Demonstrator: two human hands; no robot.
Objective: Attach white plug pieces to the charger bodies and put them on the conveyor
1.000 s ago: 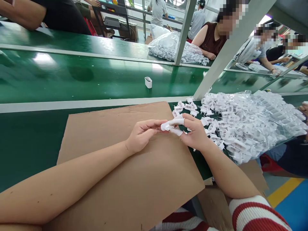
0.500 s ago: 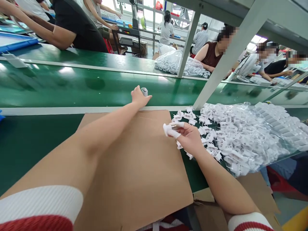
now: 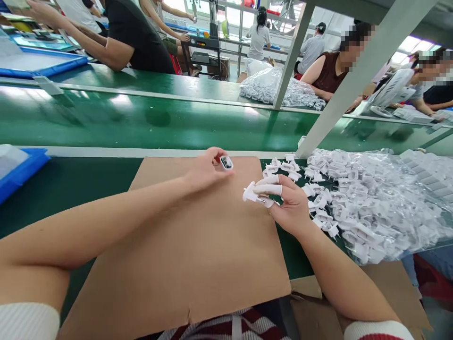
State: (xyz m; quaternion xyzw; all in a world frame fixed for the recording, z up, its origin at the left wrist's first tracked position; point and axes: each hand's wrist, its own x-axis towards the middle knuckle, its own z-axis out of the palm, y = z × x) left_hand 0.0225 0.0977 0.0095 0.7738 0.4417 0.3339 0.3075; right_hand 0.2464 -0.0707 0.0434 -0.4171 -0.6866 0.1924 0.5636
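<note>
My left hand (image 3: pixel 212 167) is closed around a small white plastic housing (image 3: pixel 226 163), whose open end shows dark parts inside. It is held above the far part of a brown cardboard sheet (image 3: pixel 198 245). To its right, my right hand (image 3: pixel 288 200) pinches a white plug piece (image 3: pixel 250 192) with metal prongs between covered fingertips. White finger covers (image 3: pixel 271 185) are on the thumb and fingers. The two pieces are close together but apart. Just beyond my right hand lie loose white plug pieces (image 3: pixel 281 166).
A clear bag of white plug pieces (image 3: pixel 375 203) spreads over the right side. Behind the cardboard runs a green conveyor belt (image 3: pixel 170 125). A slanted metal post (image 3: pixel 361 85) rises at right. A blue tray (image 3: pixel 24 172) sits at left. Several people work across the belt.
My left hand has drawn back from over the belt to above the cardboard, bringing the housing. My right hand has turned its plug piece, which now shows more clearly. The view has shifted slightly left.
</note>
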